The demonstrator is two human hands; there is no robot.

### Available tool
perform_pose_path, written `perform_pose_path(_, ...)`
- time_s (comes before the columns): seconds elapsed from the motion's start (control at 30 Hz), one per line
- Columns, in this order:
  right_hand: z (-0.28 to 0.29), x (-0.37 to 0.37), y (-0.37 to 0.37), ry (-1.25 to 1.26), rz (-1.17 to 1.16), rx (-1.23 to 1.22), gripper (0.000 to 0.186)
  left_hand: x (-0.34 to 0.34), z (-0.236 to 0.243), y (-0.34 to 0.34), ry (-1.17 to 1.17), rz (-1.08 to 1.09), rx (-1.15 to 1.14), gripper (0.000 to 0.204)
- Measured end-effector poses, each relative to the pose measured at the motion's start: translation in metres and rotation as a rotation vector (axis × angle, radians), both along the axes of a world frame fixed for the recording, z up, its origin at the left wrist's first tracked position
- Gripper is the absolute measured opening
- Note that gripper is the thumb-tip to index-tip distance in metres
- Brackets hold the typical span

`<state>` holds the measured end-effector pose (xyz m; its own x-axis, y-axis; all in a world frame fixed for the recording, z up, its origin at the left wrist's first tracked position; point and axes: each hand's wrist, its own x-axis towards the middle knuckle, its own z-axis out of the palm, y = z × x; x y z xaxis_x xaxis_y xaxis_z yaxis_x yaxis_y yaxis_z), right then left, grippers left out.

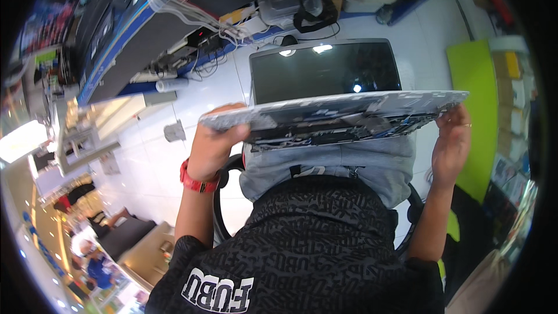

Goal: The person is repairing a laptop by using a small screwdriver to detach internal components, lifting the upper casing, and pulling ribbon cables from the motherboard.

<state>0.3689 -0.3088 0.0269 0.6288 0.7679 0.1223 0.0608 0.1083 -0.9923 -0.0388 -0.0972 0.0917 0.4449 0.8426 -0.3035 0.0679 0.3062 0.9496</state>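
Over my lap I hold a laptop (334, 107), its dark screen (325, 70) opened out beyond the base. The grey base is tilted nearly edge-on, and inner parts and cables show along the side facing me. At its left corner my left hand (218, 139) is closed, thumb on the near side and fingers behind. My right hand (452, 142) grips the right corner; some of its fingers are hidden behind the edge. Bright lights reflect in the screen. A red watch (199, 179) is on my left wrist.
A dark counter with blue edging (110, 49) runs along the upper left, with white cables (197, 14) hanging from it. A black bag (317, 14) lies beyond the screen. On the right stands a lime-green panel (474, 116) beside shelves. People sit far off at the lower left.
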Motion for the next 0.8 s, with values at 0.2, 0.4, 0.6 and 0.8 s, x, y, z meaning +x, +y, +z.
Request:
perform_pose_path(0.2,0.062,-0.015,0.063,-0.192,0.071,-0.055,0.044,-0.008,0.011,-0.007,-0.028,-0.174,0.08,0.037)
perform_pose_path(0.4,0.079,0.016,0.067,-0.627,0.095,-0.431,0.029,-0.056,-0.032,-0.01,-0.055,-0.226,0.211,0.075)
perform_pose_path(0.6,0.086,0.032,0.057,-0.581,0.143,-0.482,0.024,-0.071,-0.035,0.002,-0.039,-0.318,0.133,0.091)
perform_pose_path(0.8,0.091,0.017,0.062,-0.374,0.125,-0.418,0.027,-0.081,-0.03,0.008,0.15,-0.306,0.146,0.084)
